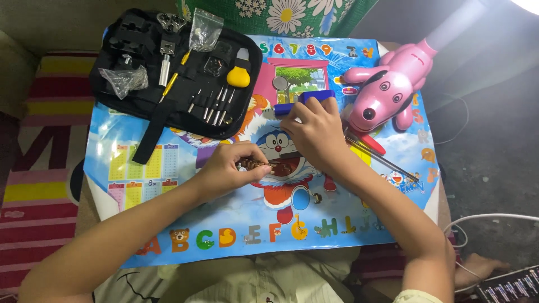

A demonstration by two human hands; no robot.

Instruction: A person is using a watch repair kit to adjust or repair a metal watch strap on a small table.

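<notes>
While the left hand [227,168] pinches a bracelet [252,165], the right hand [314,134] grips a tool [278,163] touching it.

I see my left hand [230,168] pinching a small brown band [254,164] just below the black tool case [168,73]. My right hand [314,134] grips a blue tool [306,101] right of the case, beside a pink dog lamp [387,90].

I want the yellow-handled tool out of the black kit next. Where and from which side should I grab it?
Grip the yellow-handled tool by its bulbous yellow handle, coming from above. The handle lies face up in the open black tool case, is the widest part, and has a small gap from the thin metal tools beside it.
</notes>
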